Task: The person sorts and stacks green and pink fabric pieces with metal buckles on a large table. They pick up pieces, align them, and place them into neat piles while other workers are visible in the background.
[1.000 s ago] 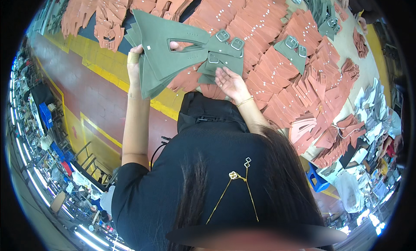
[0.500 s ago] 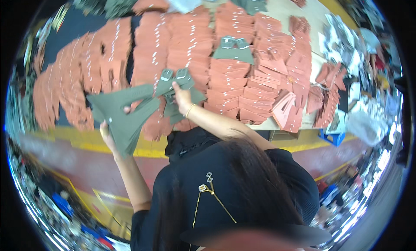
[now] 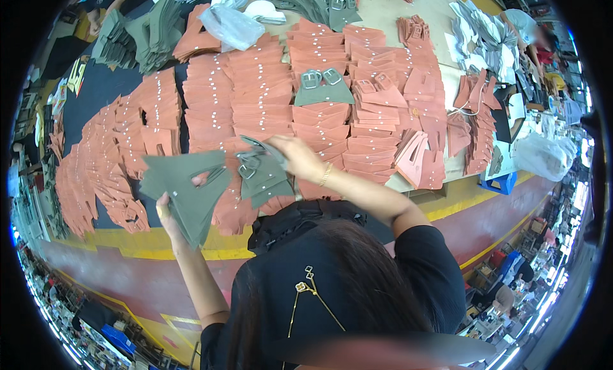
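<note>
My left hand point(image 3: 167, 218) grips a fan of dark green flat cut pieces point(image 3: 182, 172), with a fingertip showing through a slot in them. To its right, my right hand point(image 3: 299, 158) is closed on the edge of a green buckle piece point(image 3: 271, 147), which is tilted up and seen nearly edge-on. Just below it lie other green pieces with a metal buckle point(image 3: 248, 170), overlapping the salmon pieces. Farther back, a separate green piece with two buckles point(image 3: 324, 89) rests flat on the salmon rows.
Overlapping rows of salmon cut pieces point(image 3: 262, 82) cover much of the table. Green stacks point(image 3: 150, 34) and a clear plastic bag point(image 3: 231, 26) are at the back. Loosely tied salmon pieces point(image 3: 476, 108) lie at the right, near a blue bin point(image 3: 499, 183). Another person's arm shows at the far left.
My right hand has moved right and tilted the buckle piece up, away from the pieces under it. The left hand still holds the green fan, now turned more flat. The view has shifted.
</note>
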`<control>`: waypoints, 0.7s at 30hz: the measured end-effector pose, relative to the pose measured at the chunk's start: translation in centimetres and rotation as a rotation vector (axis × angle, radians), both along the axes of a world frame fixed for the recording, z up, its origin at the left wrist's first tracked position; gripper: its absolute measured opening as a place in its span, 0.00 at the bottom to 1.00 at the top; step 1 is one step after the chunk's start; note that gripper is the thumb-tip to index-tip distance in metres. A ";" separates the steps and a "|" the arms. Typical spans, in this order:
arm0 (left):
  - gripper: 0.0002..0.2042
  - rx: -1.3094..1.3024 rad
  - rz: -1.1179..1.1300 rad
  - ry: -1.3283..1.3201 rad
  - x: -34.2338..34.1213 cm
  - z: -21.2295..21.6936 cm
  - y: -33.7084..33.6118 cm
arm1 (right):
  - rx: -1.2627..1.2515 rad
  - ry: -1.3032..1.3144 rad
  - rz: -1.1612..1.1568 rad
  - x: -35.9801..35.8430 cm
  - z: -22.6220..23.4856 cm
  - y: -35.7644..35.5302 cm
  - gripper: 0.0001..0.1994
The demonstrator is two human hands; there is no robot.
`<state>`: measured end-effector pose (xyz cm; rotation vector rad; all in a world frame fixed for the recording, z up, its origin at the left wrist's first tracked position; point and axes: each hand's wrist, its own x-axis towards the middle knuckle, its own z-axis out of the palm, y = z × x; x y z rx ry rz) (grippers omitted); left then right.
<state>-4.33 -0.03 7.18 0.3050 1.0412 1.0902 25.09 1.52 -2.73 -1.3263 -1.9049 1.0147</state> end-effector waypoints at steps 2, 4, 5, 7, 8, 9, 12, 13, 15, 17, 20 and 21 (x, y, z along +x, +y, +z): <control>0.27 -0.027 -0.067 0.061 1.0 0.5 0.4 | 0.063 -0.018 0.043 2.8 3.3 0.3 0.17; 0.28 -0.041 -0.095 0.008 2.6 0.5 0.6 | -0.105 -0.267 0.104 4.9 6.9 0.9 0.16; 0.27 -0.076 -0.079 0.019 3.4 0.6 0.6 | 0.021 -0.285 0.185 5.8 8.9 1.1 0.15; 0.27 -0.041 -0.234 -0.038 4.6 1.2 1.2 | 0.275 -0.350 0.373 6.8 12.8 2.2 0.12; 0.28 -0.012 -0.289 -0.115 5.4 1.5 1.2 | 0.401 -0.407 0.475 7.0 14.7 2.1 0.10; 0.28 -0.054 -0.317 -0.126 6.1 2.0 1.0 | 0.459 -0.443 0.564 6.6 16.0 1.9 0.08; 0.28 -0.118 -0.447 -0.109 7.8 2.9 0.7 | 0.644 -0.508 0.741 5.1 18.4 1.4 0.04; 0.29 -0.134 -0.496 -0.051 8.1 3.1 0.6 | 0.709 -0.483 0.765 4.4 18.6 1.1 0.04; 0.29 -0.132 -0.582 -0.054 8.6 3.3 -0.1 | 0.765 -0.407 0.787 3.1 18.6 0.6 0.04; 0.28 -0.092 -0.612 -0.014 9.1 3.0 -0.6 | 0.744 -0.370 0.801 2.3 18.3 0.4 0.03; 0.30 -0.058 -0.617 -0.004 9.6 3.0 -1.7 | 0.750 -0.295 0.813 1.6 17.7 -0.2 0.03; 0.29 -0.064 -0.580 0.010 9.7 3.1 -2.1 | 0.766 -0.278 0.822 1.6 17.5 -0.4 0.03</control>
